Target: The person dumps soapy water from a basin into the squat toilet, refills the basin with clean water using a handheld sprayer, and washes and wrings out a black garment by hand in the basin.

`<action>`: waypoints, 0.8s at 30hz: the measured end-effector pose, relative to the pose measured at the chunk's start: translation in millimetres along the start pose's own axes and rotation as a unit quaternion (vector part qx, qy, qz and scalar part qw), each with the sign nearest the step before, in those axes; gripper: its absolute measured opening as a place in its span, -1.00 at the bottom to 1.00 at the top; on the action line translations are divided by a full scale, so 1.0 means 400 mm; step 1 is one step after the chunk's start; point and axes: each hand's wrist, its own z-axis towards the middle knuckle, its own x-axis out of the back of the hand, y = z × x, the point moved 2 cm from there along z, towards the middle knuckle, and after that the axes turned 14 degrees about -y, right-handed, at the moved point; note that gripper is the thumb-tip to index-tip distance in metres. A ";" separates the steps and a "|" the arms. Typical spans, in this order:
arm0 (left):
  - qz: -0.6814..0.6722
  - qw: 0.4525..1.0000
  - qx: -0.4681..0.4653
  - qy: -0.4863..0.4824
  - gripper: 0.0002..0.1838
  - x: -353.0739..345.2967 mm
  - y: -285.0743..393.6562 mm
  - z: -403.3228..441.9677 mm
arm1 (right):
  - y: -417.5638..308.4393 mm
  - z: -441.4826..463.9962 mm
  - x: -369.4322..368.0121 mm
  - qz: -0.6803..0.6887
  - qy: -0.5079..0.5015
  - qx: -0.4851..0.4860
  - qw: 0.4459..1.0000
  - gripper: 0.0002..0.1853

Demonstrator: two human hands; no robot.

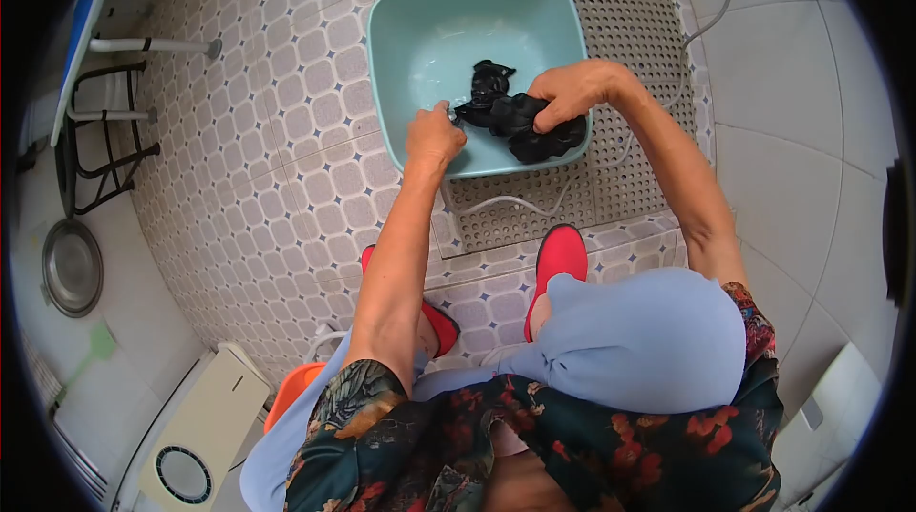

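A wet-looking black cloth (520, 121) lies bunched inside a light teal plastic basin (420, 25), toward its near right corner. My right hand (577, 92) is closed on the bulky right part of the cloth, thumb on top. At the near left side of the basin, my left hand (436, 137) pinches the thin left end of the same cloth. Something small and shiny shows at its fingertips, too small to name. A loose end of the cloth rests on the basin floor between the hands. Folds hide part of my right fingers.
The basin stands on a perforated grey mat (630, 25) over patterned floor tiles (315, 102). A pale hose (510, 200) runs along the near side. Folding-legged furniture (105, 145) and a metal lid-like disc (72, 268) are at left. My red shoes (561, 252) are below.
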 end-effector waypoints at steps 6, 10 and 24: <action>0.126 0.990 -0.013 0.060 -0.57 -0.002 0.038 -0.036 | 0.082 0.061 0.108 -0.169 0.231 -0.164 0.944 -0.50; 0.121 0.990 -0.037 0.063 -0.59 -0.012 0.018 -0.012 | 0.106 0.193 0.081 -0.142 0.499 0.017 0.855 -0.28; 0.050 0.976 -0.116 0.177 -0.47 -0.005 0.015 0.020 | 0.147 0.234 0.021 0.153 0.478 0.058 0.863 -0.62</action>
